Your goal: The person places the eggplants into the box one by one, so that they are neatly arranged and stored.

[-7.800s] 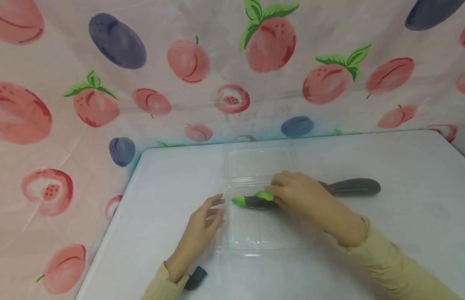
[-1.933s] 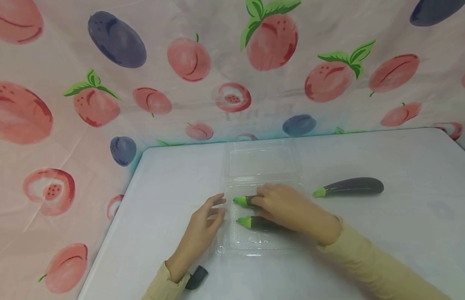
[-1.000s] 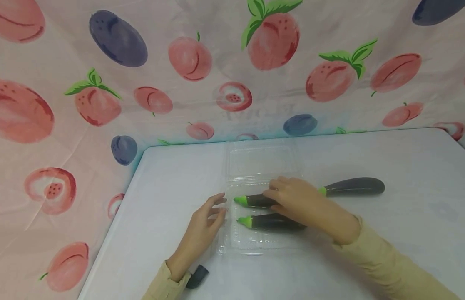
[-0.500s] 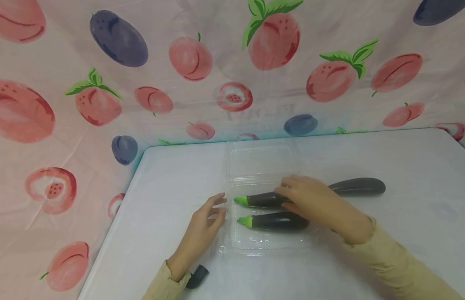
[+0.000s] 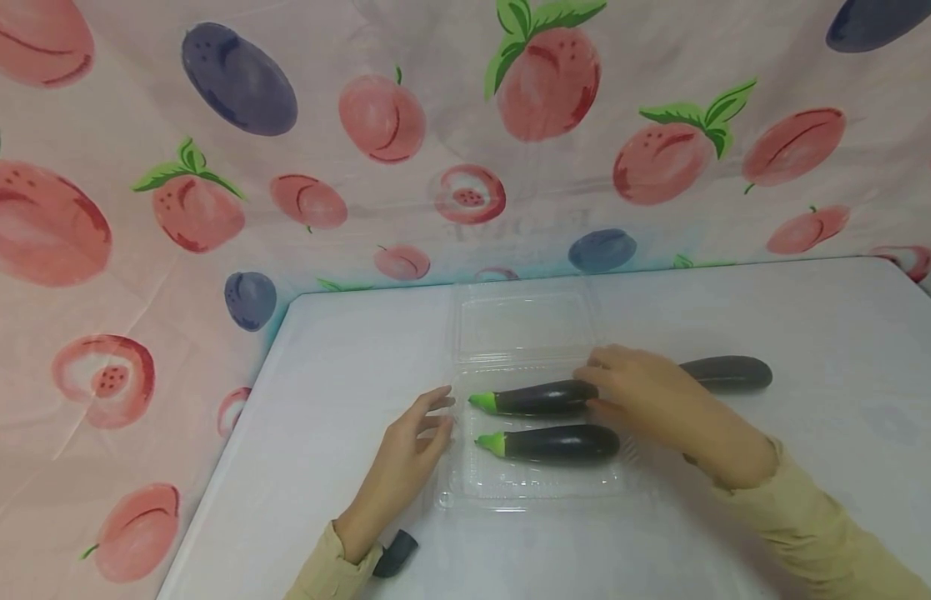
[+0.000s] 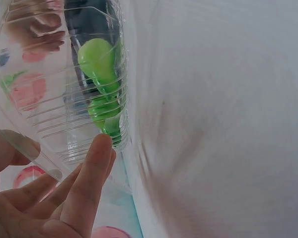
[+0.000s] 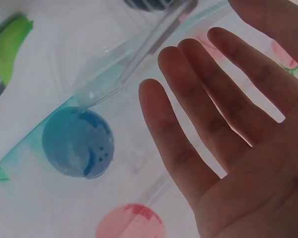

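Observation:
Two dark eggplants with green caps lie side by side in a clear plastic clamshell box (image 5: 540, 483): a rear eggplant (image 5: 536, 398) and a front eggplant (image 5: 563, 443). My left hand (image 5: 401, 450) rests at the box's left edge with fingers loosely bent and spread; in the left wrist view a fingertip (image 6: 100, 144) is right at the ribbed wall. Over the box's right edge, my right hand (image 5: 645, 396) overlaps the tip of the rear eggplant. Its fingers are extended in the right wrist view, holding nothing. A third eggplant (image 5: 731, 372) lies on the table, its cap hidden behind the right hand.
The box's lid (image 5: 525, 321) lies folded back toward the rear edge of the white table (image 5: 330, 358). Behind it hangs a fruit-printed cloth (image 5: 405, 50). A small black object (image 5: 395, 554) shows beside the left sleeve.
Since the oldest frame, two eggplants have come to lie in the box. My right hand has let go of the rear one and slid rightward along it. The left hand stays put.

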Demonstrator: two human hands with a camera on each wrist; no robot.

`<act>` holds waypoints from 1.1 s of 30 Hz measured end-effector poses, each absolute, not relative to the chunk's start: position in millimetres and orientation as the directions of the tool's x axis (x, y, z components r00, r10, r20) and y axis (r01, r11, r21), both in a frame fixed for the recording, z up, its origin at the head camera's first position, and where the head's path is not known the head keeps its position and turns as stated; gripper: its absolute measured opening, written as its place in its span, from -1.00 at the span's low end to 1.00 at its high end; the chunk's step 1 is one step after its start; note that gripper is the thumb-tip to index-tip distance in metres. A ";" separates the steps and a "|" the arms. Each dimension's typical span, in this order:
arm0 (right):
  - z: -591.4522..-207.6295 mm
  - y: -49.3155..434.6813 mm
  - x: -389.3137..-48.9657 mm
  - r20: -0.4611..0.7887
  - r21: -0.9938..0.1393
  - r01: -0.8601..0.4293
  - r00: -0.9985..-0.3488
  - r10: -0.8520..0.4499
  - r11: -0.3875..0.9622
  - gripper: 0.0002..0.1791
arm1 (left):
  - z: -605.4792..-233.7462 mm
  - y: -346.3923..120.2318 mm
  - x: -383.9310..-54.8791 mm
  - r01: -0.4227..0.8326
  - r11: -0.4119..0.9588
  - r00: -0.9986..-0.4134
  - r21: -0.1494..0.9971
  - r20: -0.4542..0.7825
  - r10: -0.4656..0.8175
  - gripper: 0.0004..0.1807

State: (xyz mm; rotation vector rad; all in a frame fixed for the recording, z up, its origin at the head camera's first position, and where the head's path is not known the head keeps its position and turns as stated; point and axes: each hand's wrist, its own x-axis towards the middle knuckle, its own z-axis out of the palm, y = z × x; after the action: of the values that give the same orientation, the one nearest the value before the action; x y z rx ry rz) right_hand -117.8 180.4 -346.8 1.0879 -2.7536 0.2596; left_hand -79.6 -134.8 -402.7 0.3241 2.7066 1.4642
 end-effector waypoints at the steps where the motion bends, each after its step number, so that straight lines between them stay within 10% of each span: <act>1: -347.0 182.1 -117.8 0.223 -0.096 -0.688 -0.719 -0.658 0.719 -0.64 | -402.6 -134.9 -79.4 0.160 0.530 -0.977 0.833 0.056 0.205 -0.52; 33: -351.2 220.3 -118.1 0.233 -0.130 -0.606 -0.788 -0.570 0.785 -0.67 | -399.9 -134.3 -78.9 0.156 0.541 -0.977 0.826 0.049 0.207 -0.52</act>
State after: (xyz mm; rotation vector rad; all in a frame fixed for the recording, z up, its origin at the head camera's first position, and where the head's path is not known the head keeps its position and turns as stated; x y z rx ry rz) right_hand -118.1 220.3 -351.2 0.9290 -2.7949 0.2947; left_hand -78.9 -134.3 -399.9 0.3194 2.7100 1.4443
